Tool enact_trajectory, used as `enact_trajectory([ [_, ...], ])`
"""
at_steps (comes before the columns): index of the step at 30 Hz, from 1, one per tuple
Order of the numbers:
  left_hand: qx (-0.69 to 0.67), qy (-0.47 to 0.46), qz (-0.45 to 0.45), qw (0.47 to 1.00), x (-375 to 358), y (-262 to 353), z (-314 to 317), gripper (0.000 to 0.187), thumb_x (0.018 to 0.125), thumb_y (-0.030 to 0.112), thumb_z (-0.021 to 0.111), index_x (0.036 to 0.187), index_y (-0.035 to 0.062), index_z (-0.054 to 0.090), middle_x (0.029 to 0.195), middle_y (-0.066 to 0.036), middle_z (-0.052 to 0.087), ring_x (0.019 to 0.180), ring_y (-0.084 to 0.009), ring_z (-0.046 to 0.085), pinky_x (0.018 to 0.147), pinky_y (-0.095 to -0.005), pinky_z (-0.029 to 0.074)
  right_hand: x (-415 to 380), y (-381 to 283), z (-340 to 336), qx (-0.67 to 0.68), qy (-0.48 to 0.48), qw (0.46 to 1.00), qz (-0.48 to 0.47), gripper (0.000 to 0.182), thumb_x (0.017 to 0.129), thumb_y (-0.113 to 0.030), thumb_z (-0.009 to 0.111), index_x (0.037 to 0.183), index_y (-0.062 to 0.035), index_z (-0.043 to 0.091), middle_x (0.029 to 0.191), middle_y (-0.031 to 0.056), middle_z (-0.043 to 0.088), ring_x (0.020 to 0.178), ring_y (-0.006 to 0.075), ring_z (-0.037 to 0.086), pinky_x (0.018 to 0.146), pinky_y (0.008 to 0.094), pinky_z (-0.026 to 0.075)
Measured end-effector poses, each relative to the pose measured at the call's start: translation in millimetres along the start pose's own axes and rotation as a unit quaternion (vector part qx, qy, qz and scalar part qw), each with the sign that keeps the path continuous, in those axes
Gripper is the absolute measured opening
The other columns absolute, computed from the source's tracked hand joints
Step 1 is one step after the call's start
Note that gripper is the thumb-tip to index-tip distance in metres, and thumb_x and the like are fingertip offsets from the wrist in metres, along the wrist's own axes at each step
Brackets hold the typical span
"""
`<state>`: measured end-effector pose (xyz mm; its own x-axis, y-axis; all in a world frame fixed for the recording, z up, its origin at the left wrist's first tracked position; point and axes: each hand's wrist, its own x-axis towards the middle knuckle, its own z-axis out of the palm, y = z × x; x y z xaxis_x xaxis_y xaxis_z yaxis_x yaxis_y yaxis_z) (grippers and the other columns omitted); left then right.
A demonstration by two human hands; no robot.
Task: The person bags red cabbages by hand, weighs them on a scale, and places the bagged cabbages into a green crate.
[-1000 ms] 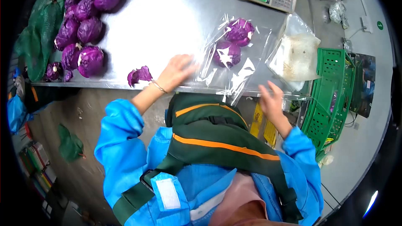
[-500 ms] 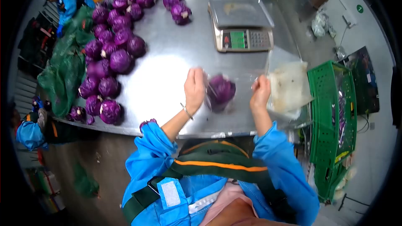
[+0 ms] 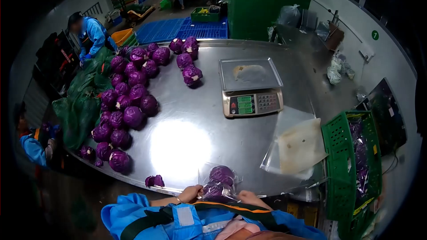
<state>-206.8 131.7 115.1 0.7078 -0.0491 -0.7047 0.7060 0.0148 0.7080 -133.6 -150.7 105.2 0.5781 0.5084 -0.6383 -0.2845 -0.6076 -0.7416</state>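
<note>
Close to my body, at the table's front edge, a clear plastic bag lies around red cabbage; an upper head and a lower purple mass show through the film. My left hand is closed at the bag's left side, fingertips pinching the film by the lower cabbage. On the opposite side my right hand has curled fingers at the bag's right edge. Some torn purple cabbage leaves lie left of my left hand.
Many loose red cabbages cover the table's left side beside green netting. A digital scale stands at centre back. Flat plastic bags lie right, near a green crate. A co-worker bends at the far left.
My view has tilted up, showing more of the room. Both hands have come back toward my body with the bagged cabbage, now at the table's front edge.
</note>
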Motion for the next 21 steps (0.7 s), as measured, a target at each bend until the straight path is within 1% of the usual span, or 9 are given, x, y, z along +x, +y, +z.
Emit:
enact_trajectory([
  [2, -0.097, -0.046, -0.204, 0.973, -10.2, 36.8, -4.5, 0.026, 0.087, 0.027, 0.044, 0.068, 0.0094, 0.050, 0.061, -0.003, 0.053, 0.047, -0.0115, 0.049, 0.038, -0.0245, 0.037, 3.6, -11.0, -1.8, -0.074, -0.066, 0.994, -0.055, 0.026, 0.084, -0.025, 0.059, 0.098, -0.0026, 0.055, 0.082, 0.0137, 0.061, 0.079, 0.0232, 0.058, 0.072, 0.0322, 0.044],
  [4, -0.026, -0.089, -0.226, 0.970, 7.7, 20.8, -22.3, 0.028, 0.083, 0.035, 0.052, 0.077, 0.0079, 0.053, 0.057, -0.003, 0.054, 0.041, -0.0118, 0.051, 0.035, -0.0237, 0.040, 7.2, -27.8, -3.3, -0.138, -0.073, 0.984, -0.084, 0.030, 0.084, -0.023, 0.058, 0.107, -0.0043, 0.053, 0.089, 0.0142, 0.061, 0.081, 0.0250, 0.058, 0.074, 0.0327, 0.044],
  [6, 0.112, 0.023, -0.143, 0.983, 0.0, 30.9, -21.5, 0.041, 0.080, 0.039, 0.058, 0.098, 0.0023, 0.052, 0.059, -0.006, 0.057, 0.041, -0.0153, 0.053, 0.038, -0.0267, 0.046, 6.0, -52.0, -14.6, -0.284, -0.026, 0.944, -0.166, 0.050, 0.082, -0.021, 0.060, 0.126, -0.0074, 0.041, 0.120, 0.0160, 0.048, 0.108, 0.0296, 0.049, 0.087, 0.0363, 0.040],
  [9, 0.380, 0.073, 0.226, 0.894, -0.4, 26.7, -18.4, 0.077, 0.070, 0.021, 0.073, 0.133, 0.0051, 0.031, 0.122, -0.022, 0.045, 0.102, -0.0307, 0.052, 0.083, -0.0371, 0.046, 48.0, 2.1, -6.8, -0.434, 0.080, 0.792, -0.422, 0.071, 0.080, -0.033, 0.060, 0.139, -0.0120, 0.026, 0.145, 0.0128, 0.020, 0.131, 0.0325, 0.024, 0.101, 0.0457, 0.027],
  [12, 0.362, 0.003, 0.411, 0.837, -8.2, 65.2, 18.7, 0.080, 0.068, 0.007, 0.068, 0.137, 0.0101, 0.029, 0.132, -0.019, 0.037, 0.121, -0.0377, 0.035, 0.101, -0.0387, 0.032, 64.1, -11.3, 9.0, -0.182, 0.109, 0.854, -0.476, 0.084, 0.075, -0.047, 0.060, 0.141, -0.0132, 0.021, 0.146, 0.0145, 0.016, 0.133, 0.0339, 0.019, 0.103, 0.0524, 0.017],
  [14, 0.352, 0.017, 0.392, 0.850, 13.5, 75.7, 19.6, 0.067, 0.075, -0.002, 0.054, 0.136, 0.0074, 0.030, 0.125, -0.021, 0.045, 0.119, -0.0384, 0.040, 0.103, -0.0389, 0.030, 72.1, -17.1, -0.3, -0.220, 0.086, 0.897, -0.373, 0.106, 0.063, -0.052, 0.070, 0.142, -0.0104, 0.012, 0.146, 0.0103, 0.016, 0.134, 0.0316, 0.015, 0.106, 0.0502, 0.012],
  [17, 0.269, -0.065, 0.185, 0.943, 38.7, 132.5, 16.1, 0.055, 0.080, -0.003, 0.042, 0.134, 0.0018, 0.030, 0.119, -0.022, 0.052, 0.100, -0.0317, 0.057, 0.085, -0.0365, 0.048, 50.6, -46.3, -7.3, 0.081, 0.219, 0.917, -0.323, 0.118, 0.056, -0.045, 0.081, 0.140, -0.0025, 0.010, 0.122, 0.0194, 0.048, 0.120, 0.0329, 0.040, 0.106, 0.0422, 0.021],
  [18, 0.166, -0.102, 0.041, 0.980, 34.8, 171.4, 38.9, 0.053, 0.082, -0.003, 0.039, 0.134, 0.0003, 0.030, 0.118, -0.021, 0.053, 0.092, -0.0286, 0.062, 0.076, -0.0343, 0.053, 40.2, -54.0, -24.8, 0.261, 0.191, 0.902, -0.285, 0.108, 0.063, -0.040, 0.078, 0.140, -0.0043, 0.012, 0.120, 0.0177, 0.049, 0.116, 0.0285, 0.044, 0.102, 0.0392, 0.028],
  [21, 0.358, -0.176, 0.207, 0.893, 5.9, 226.5, 120.8, 0.056, 0.082, -0.004, 0.039, 0.136, -0.0023, 0.025, 0.120, -0.024, 0.051, 0.083, -0.0251, 0.065, 0.064, -0.0306, 0.055, -0.8, -59.5, -87.4, 0.685, 0.165, 0.658, -0.266, 0.075, 0.080, -0.028, 0.066, 0.139, -0.0105, 0.023, 0.107, 0.0087, 0.054, 0.097, 0.0142, 0.054, 0.084, 0.0291, 0.046],
])
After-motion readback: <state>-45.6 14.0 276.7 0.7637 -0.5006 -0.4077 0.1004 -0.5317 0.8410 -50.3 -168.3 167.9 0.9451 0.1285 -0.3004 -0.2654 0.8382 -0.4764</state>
